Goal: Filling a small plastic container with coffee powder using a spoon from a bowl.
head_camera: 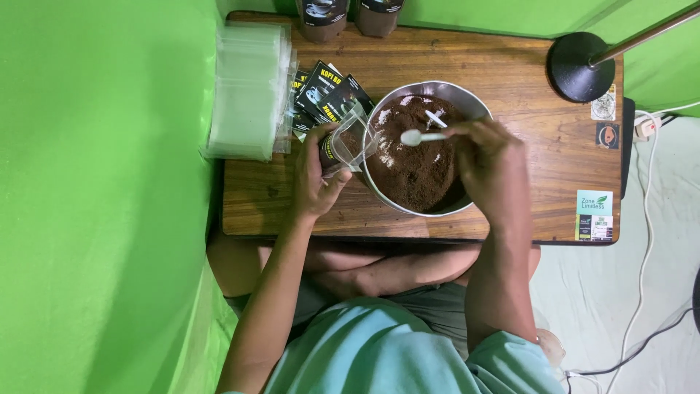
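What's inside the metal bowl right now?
The metal bowl holds dark brown powder and a small white scoop. The right hand covers the powder beneath it; the bowl's bottom is buried.

A small clear pouch (pixel 348 142) tilts open beside the steel bowl's rim — white plastic spoon (pixel 421 136) level over brown powder.

1. A wooden table (pixel 510 87) fills the middle of the view; every place below is told from it.
2. A stack of clear plastic bags (pixel 248 91) lies on its left end, overhanging the edge.
3. Black printed sachets (pixel 324 91) fan out on the table just right of that stack.
4. Two dark jars (pixel 348 16) stand at its far edge.
5. A black round lamp base (pixel 580 67) with a metal pole sits on its far right corner.
6. Stickers (pixel 596 215) mark its right end.
7. A green backdrop (pixel 95 219) hangs left of the table.
8. White cables (pixel 645 241) run over the floor to its right.
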